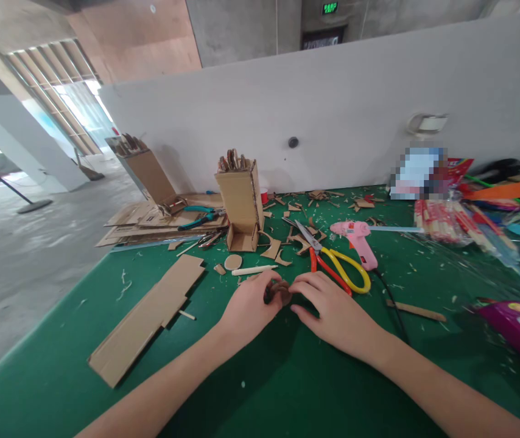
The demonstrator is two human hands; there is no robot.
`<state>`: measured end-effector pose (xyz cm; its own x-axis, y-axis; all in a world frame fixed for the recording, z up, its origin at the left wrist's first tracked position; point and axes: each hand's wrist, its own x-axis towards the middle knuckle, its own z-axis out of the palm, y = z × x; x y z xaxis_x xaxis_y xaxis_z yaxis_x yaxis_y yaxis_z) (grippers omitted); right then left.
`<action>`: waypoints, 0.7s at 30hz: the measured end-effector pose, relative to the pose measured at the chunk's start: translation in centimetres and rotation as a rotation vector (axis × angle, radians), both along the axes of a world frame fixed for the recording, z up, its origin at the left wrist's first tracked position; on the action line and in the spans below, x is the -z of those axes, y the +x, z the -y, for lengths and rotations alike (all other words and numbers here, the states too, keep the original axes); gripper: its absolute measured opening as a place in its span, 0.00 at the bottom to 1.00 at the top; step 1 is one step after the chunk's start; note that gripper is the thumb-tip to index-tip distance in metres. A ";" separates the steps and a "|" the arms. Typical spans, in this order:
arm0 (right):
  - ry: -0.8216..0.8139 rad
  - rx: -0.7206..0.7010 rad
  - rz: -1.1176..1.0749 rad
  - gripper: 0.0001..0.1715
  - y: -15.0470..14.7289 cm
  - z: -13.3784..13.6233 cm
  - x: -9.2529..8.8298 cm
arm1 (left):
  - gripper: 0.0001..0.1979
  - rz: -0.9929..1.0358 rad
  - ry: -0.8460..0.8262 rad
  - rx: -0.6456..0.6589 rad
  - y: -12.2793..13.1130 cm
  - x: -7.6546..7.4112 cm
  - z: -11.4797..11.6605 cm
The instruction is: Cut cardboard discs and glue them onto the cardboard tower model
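Green felt worktop [287, 389] carries both hands low at its middle: left hand [248, 310] and right hand [333, 310] meet, fingers pinching a small round brown cardboard piece [279, 292]. Beyond stand yellow-and-orange-handled scissors [333, 264], a pink glue gun [358, 238] and a seemingly unfinished tall cardboard tower [240, 204].

Legible text: one item only. Green illuminated exit sign [330, 8] high on the far wall, above a dark doorway; lettering too small to read with certainty. Red printed packet [458, 167] at the table's right rear carries print, unreadable. Pixelated patch beside it: no text recoverable.
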<state>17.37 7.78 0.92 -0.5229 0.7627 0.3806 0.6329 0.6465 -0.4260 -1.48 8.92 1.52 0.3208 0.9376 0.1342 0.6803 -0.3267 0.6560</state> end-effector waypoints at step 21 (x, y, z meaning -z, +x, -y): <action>0.156 -0.001 0.380 0.14 -5.8 -10.2 -3.8 | 0.08 -0.131 0.221 0.031 -0.4 0.9 0.1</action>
